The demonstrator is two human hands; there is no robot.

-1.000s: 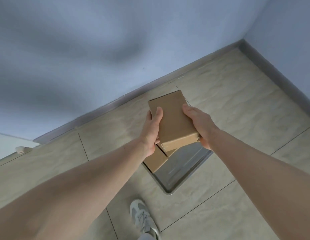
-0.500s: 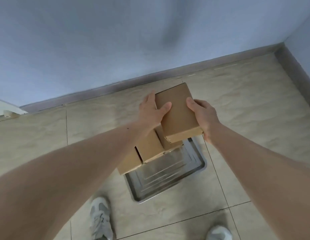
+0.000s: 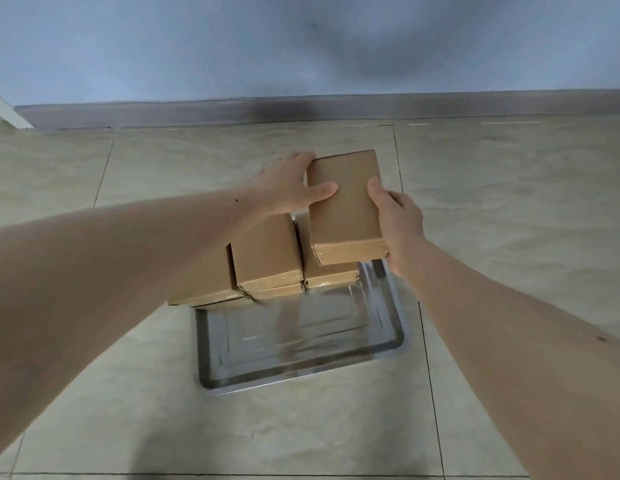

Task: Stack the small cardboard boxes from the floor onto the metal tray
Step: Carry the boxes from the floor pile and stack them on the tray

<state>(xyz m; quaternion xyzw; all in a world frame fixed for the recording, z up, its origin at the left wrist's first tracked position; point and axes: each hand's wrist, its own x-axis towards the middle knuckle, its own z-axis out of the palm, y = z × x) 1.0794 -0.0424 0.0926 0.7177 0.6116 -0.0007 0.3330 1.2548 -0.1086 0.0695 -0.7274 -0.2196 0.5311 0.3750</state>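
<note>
Tray (image 3: 301, 344) now fuller in view, both hands (image 3: 291, 188) (image 3: 398, 220) gripping box (image 3: 345, 206)

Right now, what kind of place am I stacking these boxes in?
Probably a bare indoor room: beige tiled floor, painted wall with a grey skirting board, nothing more telling.

I see both hands holding one cardboard box (image 3: 345, 206) flat above the stacked boxes (image 3: 267, 258): my left hand (image 3: 287, 187) has its thumb lying on the box top, my right hand (image 3: 398, 220) grips its right edge. The stack fills the far part of the metal tray (image 3: 301, 341), which sits on the tiled floor (image 3: 509, 220) near the grey baseboard (image 3: 336, 109).
</note>
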